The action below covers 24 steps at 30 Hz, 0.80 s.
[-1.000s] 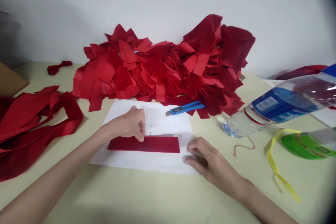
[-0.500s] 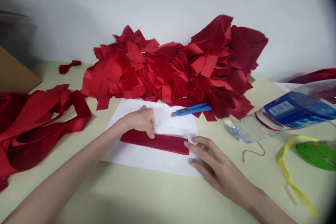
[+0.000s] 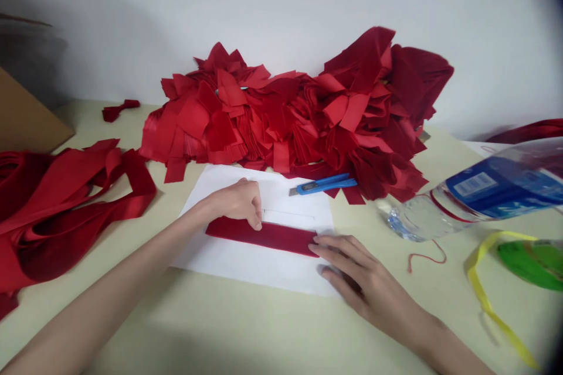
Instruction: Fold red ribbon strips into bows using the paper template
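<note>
A folded strip of dark red velvet-like ribbon [image 3: 264, 237] lies across a sheet of white paper [image 3: 220, 262], below a thin-lined rectangle drawn on the paper. My left hand [image 3: 240, 200] is closed, its fingers curled and the tips pressed together at the strip's upper edge. What its palm side covers is hidden. At the strip's right end, my right hand [image 3: 358, 269] is open; its outstretched fingertips touch the ribbon and rest over the paper. Behind the hands, a blue utility knife [image 3: 323, 185] lies on the paper with some blade showing.
A large heap of red ribbon pieces [image 3: 285, 117] stands against the wall. Long loops of red ribbon [image 3: 79, 211] lie at left, near a cardboard box [image 3: 26, 111]. To the right are a tipped plastic bottle [image 3: 475, 187], a red cord [image 3: 428, 259] and a yellow strap [image 3: 479, 287].
My right fingertips have come down onto the ribbon's right end, where they were just beside it. My left hand keeps its place on the ribbon. The whole view has shifted slightly.
</note>
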Motion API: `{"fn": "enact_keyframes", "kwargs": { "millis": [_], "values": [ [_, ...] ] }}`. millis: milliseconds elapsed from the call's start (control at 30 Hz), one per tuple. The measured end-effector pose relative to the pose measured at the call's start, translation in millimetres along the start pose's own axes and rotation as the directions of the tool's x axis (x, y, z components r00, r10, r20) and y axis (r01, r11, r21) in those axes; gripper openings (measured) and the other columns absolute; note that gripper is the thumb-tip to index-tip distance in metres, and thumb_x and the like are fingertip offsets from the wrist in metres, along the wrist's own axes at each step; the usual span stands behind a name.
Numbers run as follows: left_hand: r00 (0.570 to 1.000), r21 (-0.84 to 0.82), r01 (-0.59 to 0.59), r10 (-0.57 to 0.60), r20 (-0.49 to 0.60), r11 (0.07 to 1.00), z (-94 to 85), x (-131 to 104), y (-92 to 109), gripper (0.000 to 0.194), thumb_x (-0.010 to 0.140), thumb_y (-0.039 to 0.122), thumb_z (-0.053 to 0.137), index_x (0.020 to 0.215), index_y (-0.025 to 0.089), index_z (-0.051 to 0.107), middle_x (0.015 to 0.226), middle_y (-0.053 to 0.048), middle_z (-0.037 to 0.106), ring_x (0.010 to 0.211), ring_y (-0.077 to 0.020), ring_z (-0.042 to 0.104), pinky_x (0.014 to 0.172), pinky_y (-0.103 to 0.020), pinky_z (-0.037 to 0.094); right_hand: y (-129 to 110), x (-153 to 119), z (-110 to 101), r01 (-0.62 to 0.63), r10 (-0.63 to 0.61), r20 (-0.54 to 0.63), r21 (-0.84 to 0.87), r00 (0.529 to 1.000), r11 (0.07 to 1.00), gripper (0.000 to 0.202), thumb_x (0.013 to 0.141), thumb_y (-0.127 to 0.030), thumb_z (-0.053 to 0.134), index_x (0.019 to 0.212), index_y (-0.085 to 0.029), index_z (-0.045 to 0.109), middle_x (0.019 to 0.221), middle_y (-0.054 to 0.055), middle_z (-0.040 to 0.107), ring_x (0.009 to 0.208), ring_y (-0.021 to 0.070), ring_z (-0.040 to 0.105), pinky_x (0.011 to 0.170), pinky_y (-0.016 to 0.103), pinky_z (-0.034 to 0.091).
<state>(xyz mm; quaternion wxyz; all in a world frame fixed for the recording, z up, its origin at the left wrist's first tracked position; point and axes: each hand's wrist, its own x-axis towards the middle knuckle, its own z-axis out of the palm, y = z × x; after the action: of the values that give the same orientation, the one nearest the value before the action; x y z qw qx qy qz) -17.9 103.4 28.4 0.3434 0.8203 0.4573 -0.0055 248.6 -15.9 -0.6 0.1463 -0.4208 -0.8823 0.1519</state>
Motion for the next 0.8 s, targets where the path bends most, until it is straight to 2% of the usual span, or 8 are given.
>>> {"fn": "enact_keyframes", "kwargs": {
  "millis": [67, 133, 233, 333, 433, 600, 667, 800],
  "values": [
    [0.999, 0.003, -0.021, 0.021, -0.035, 1.0, 3.2, -3.2, -0.7, 0.006, 0.057, 0.028, 0.069, 0.058, 0.022, 0.069, 0.083, -0.004, 0.06, 0.093, -0.0258, 0.049, 0.073, -0.033, 0.043, -0.5, 0.8, -6.1, -0.026, 0.027, -0.031, 0.047, 0.999, 0.999, 0.035, 0.089, -0.022, 0.047, 0.124, -0.023, 0.047, 0.127, 0.007, 0.046, 0.117, 0.0197, 0.044, 0.095, 0.035, 0.044],
    [0.996, 0.008, -0.048, 0.049, -0.081, 0.999, 7.3, -8.2, 0.5, 0.004, 0.059, 0.026, 0.069, 0.058, 0.022, 0.068, 0.084, -0.004, 0.056, 0.093, -0.0255, 0.047, 0.076, -0.036, 0.042, -1.2, 6.4, -15.1, -0.06, 0.07, -0.13, 0.082, 0.989, 0.995, 0.033, 0.088, -0.023, 0.048, 0.121, -0.023, 0.049, 0.124, 0.008, 0.049, 0.114, 0.02, 0.047, 0.093, 0.035, 0.044],
    [0.983, 0.006, -0.099, 0.099, -0.157, 0.995, 14.0, -18.3, 6.7, 0.007, 0.066, 0.025, 0.066, 0.061, 0.021, 0.066, 0.086, -0.003, 0.051, 0.092, -0.0229, 0.046, 0.08, -0.037, 0.041, -5.7, 27.9, -27.4, -0.083, 0.105, -0.277, 0.091, 0.955, 0.992, 0.023, 0.087, -0.024, 0.05, 0.108, -0.022, 0.057, 0.106, 0.007, 0.059, 0.102, 0.0201, 0.053, 0.087, 0.036, 0.045],
    [0.965, 0.004, -0.142, 0.14, -0.222, 0.99, 20.8, -27.9, 14.2, 0.013, 0.075, 0.023, 0.059, 0.065, 0.019, 0.064, 0.09, -0.003, 0.049, 0.092, -0.0213, 0.044, 0.081, -0.037, 0.041, -14.6, 60.2, -28.4, -0.026, 0.05, -0.181, 0.135, 0.982, 0.99, 0.013, 0.086, -0.023, 0.053, 0.093, -0.021, 0.063, 0.091, 0.004, 0.064, 0.091, 0.0185, 0.055, 0.082, 0.034, 0.045],
    [0.947, 0.014, -0.168, 0.166, -0.274, 0.986, 27.6, -34.1, 17.8, 0.016, 0.08, 0.019, 0.052, 0.067, 0.019, 0.061, 0.092, -0.003, 0.049, 0.093, -0.0207, 0.043, 0.081, -0.038, 0.042, -23.8, 88.2, -18.9, 0.026, -0.02, -0.039, 0.157, 0.999, 0.987, 0.012, 0.082, -0.024, 0.06, 0.092, -0.021, 0.066, 0.089, 0.002, 0.066, 0.09, 0.0185, 0.054, 0.081, 0.033, 0.043],
    [0.904, 0.042, -0.196, 0.197, -0.378, 0.98, 36.3, -37.6, 17.5, 0.016, 0.081, 0.015, 0.051, 0.067, 0.018, 0.058, 0.094, -0.003, 0.052, 0.093, -0.02, 0.045, 0.08, -0.038, 0.042, -29.7, 103.2, -6.3, 0.012, -0.018, 0.032, 0.182, 0.999, 0.983, 0.014, 0.082, -0.014, 0.058, 0.074, -0.022, 0.068, 0.066, -0.002, 0.063, 0.075, 0.0142, 0.051, 0.073, 0.027, 0.041],
    [0.918, -0.021, -0.177, 0.157, -0.365, 0.984, 36.8, -38.6, 18.2, 0.012, 0.08, 0.016, 0.052, 0.069, 0.019, 0.058, 0.09, -0.001, 0.056, 0.087, -0.0188, 0.05, 0.079, -0.037, 0.043, -29.3, 101.7, -5.8, -0.012, 0.008, 0.018, 0.204, 1.0, 0.979, 0.014, 0.08, -0.012, 0.06, 0.073, -0.022, 0.069, 0.065, -0.002, 0.062, 0.075, 0.0137, 0.051, 0.072, 0.026, 0.04],
    [0.969, -0.276, -0.104, 0.035, -0.245, 0.956, 33.3, -41.3, 20.5, 0.005, 0.077, 0.021, 0.056, 0.081, 0.022, 0.059, 0.082, 0.002, 0.064, 0.075, -0.0159, 0.058, 0.072, -0.031, 0.047, -27.7, 97.9, -6.5, -0.044, 0.047, -0.01, 0.223, 0.999, 0.974, 0.015, 0.078, -0.01, 0.061, 0.075, -0.021, 0.069, 0.071, -0.001, 0.064, 0.08, 0.0147, 0.051, 0.073, 0.026, 0.041]
  ]
}}
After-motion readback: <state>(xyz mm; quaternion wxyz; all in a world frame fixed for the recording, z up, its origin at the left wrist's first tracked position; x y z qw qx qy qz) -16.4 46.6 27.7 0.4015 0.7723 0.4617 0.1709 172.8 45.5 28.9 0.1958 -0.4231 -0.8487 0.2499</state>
